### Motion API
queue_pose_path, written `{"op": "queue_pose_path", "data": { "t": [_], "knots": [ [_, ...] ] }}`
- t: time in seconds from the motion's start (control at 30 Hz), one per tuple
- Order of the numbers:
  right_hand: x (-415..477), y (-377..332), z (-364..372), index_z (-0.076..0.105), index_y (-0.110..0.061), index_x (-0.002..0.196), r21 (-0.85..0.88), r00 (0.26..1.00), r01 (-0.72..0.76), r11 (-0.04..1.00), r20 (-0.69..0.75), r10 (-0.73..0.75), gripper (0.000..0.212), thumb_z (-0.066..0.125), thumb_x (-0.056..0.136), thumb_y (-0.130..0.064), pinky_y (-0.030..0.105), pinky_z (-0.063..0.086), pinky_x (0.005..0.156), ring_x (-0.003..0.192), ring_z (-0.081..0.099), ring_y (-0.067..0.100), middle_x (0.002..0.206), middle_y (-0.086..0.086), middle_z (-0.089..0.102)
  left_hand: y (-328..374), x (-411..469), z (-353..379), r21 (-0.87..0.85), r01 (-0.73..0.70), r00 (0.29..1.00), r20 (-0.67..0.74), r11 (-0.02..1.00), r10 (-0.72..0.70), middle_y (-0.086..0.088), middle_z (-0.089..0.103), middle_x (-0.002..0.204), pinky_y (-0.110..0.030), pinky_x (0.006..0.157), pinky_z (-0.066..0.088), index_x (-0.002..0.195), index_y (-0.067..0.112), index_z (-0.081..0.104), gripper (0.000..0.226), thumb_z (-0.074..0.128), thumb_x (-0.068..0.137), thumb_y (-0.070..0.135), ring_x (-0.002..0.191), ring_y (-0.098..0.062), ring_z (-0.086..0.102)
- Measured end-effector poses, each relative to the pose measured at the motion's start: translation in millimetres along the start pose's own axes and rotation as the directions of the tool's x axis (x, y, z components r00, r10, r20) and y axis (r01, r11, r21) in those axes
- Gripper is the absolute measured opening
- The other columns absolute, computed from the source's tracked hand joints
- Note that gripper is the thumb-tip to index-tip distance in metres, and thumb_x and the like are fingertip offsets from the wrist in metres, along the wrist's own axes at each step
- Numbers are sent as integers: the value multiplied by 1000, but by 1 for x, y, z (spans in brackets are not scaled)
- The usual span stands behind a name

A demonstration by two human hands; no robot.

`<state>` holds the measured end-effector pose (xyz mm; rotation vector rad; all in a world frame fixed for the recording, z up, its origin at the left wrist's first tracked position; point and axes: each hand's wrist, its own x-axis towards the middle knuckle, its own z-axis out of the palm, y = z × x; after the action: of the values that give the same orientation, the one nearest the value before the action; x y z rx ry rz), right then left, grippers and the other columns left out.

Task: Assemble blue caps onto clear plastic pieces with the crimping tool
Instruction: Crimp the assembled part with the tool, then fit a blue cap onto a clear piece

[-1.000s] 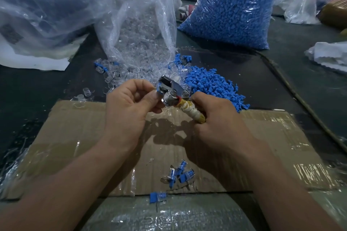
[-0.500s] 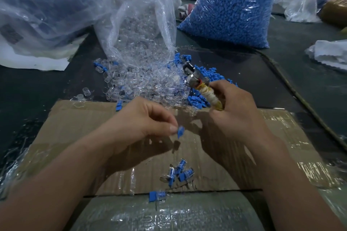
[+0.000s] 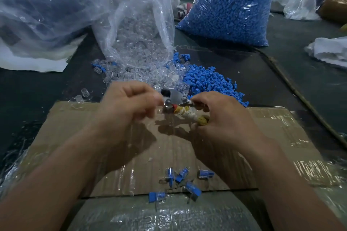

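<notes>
My right hand [image 3: 223, 118] grips the cloth-wrapped handle of the crimping tool [image 3: 187, 113], whose metal head [image 3: 174, 97] points left above the cardboard. My left hand [image 3: 129, 105] has its fingers curled, and its thumb and forefinger pinch a small clear piece [image 3: 166, 102] at the tool's jaw; motion blur hides the detail. Loose blue caps [image 3: 210, 80] and clear plastic pieces [image 3: 142, 75] lie in piles just beyond the hands. Several assembled pieces [image 3: 181, 175] lie on the cardboard in front of me.
A taped cardboard sheet [image 3: 272, 129] covers the dark table. An open bag of clear pieces [image 3: 139, 28] and a full bag of blue caps [image 3: 231, 5] stand behind. More plastic bags [image 3: 37, 5] sit at far left and right. A cord [image 3: 300, 97] runs along the right.
My left hand let an assembled piece fall onto the cardboard and rose back to the tool's jaw. My right hand brought the tool back from the blue pile toward the centre.
</notes>
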<state>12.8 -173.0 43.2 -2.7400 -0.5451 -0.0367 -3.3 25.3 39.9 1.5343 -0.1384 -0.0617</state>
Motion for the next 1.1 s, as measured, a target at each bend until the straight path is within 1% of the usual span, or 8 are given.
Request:
{"op": "queue_pose_path", "data": {
  "t": [0.1, 0.2, 0.33, 0.5, 0.67, 0.8, 1.0, 1.1],
  "knots": [
    [-1, -2, 2, 55, -28, 114, -41, 999, 13, 999, 40, -11, 50, 69, 69, -47, 22, 32, 64, 83, 43, 5, 90, -15, 44, -7, 12, -11, -19, -49, 942, -332, 999, 40, 6, 53, 43, -10, 32, 27, 61, 15, 66, 14, 66, 75, 17, 33, 0, 35],
    [-1, -2, 3, 53, -29, 115, -63, 994, 21, 998, 112, -14, 63, 75, 62, -54, 25, 31, 71, 87, 41, 5, 93, -14, 44, -17, 21, -16, 162, 0, 874, -479, 987, 79, 8, 58, 49, -8, 38, 34, 66, 22, 64, 19, 67, 80, 9, 36, 1, 43],
    [-1, -5, 4, 51, -29, 117, -79, 982, 35, 996, 189, -19, 70, 74, 58, -60, 26, 32, 75, 91, 37, 5, 94, -14, 41, -31, 18, -12, 523, 16, 905, -370, 852, 210, 11, 62, 68, -16, 53, 46, 77, 31, 65, 18, 71, 77, 14, 55, 1, 54],
    [-2, -6, 5, 47, -29, 117, -73, 963, 11, 997, 269, 9, 76, 72, 54, -65, 27, 31, 74, 92, 34, 5, 95, -13, 37, -34, 17, -3, 744, 5, 941, -229, 668, 248, 18, 55, 75, -19, 63, 41, 102, 22, 67, 25, 71, 78, 20, 68, 2, 51],
    [-3, -5, 5, 41, -31, 123, -74, 945, 22, 997, 328, 3, 86, 70, 52, -69, 24, 29, 74, 96, 33, 4, 102, -15, 34, -35, 19, -4, 810, 22, 956, -188, 586, 224, 20, 49, 73, -18, 62, 35, 109, 23, 65, 30, 70, 79, 26, 68, 4, 47],
    [-2, -3, 1, 42, -33, 125, -45, 936, 10, 999, 353, 7, 81, 65, 57, -70, 25, 32, 76, 98, 35, 4, 103, -17, 37, -34, 23, -2, 846, 21, 966, -154, 533, 207, 15, 49, 74, -27, 71, 40, 116, 24, 62, 33, 65, 83, 26, 74, -9, 49],
    [-3, -5, -11, 60, -32, 96, 161, 987, -69, 985, 158, 43, 57, 47, 57, -72, 21, 45, 72, 81, 52, -2, 85, -21, 54, -36, 24, -1, 864, 8, 966, -136, 503, 218, 7, 49, 85, -27, 74, 35, 106, 19, 67, 22, 60, 87, 26, 81, -10, 46],
    [2, 10, -13, 57, -34, 77, 162, 989, -119, 980, -70, 132, 21, 53, 76, -54, 14, 37, 58, 67, 53, -3, 72, -20, 56, -34, 20, -2, 840, -29, 939, -162, 542, 302, 7, 49, 88, -19, 74, 27, 99, 15, 67, 15, 60, 88, 20, 82, -9, 45]
  ]
}}
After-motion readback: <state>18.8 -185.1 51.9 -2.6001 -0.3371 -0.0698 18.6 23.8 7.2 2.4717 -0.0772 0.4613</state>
